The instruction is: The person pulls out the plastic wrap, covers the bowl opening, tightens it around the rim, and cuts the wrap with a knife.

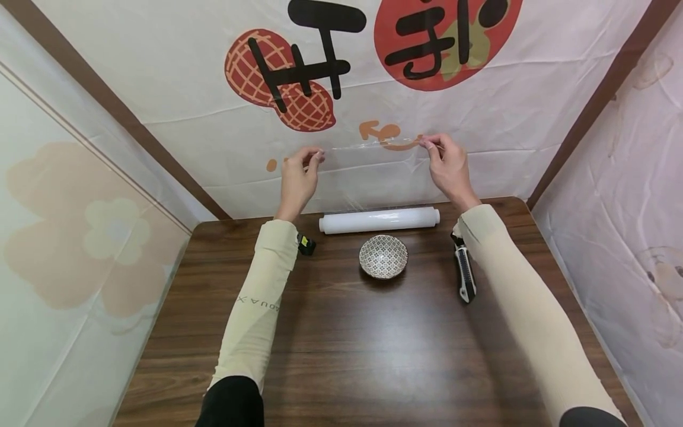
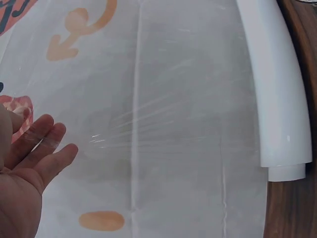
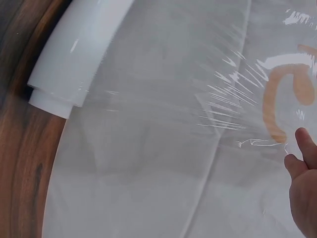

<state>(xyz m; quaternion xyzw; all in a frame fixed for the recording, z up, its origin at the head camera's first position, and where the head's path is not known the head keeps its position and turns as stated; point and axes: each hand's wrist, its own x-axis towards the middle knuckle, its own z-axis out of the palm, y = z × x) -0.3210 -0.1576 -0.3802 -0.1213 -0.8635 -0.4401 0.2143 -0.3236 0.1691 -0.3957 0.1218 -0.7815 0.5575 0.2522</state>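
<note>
Both hands hold a thin sheet of clear cling film [image 1: 368,145] stretched between them, up beyond the table's far edge. My left hand [image 1: 300,182] pinches its left corner between thumb and fingers; my right hand [image 1: 449,169] pinches the right corner. From there the film runs down to a white roll of cling film [image 1: 380,220] lying crosswise at the far edge. In the left wrist view, fine creases fan out from the left hand [image 2: 25,188]. Shiny wrinkles gather near the right hand [image 3: 304,193] in the right wrist view.
A small patterned bowl [image 1: 383,257] stands on the brown wooden table [image 1: 373,367] in front of the roll. To its right lies a utility knife [image 1: 465,270], partly under the right forearm. A small black object with a yellow mark [image 1: 306,244] sits beside the left wrist. Printed cloth [image 1: 213,148] hangs behind.
</note>
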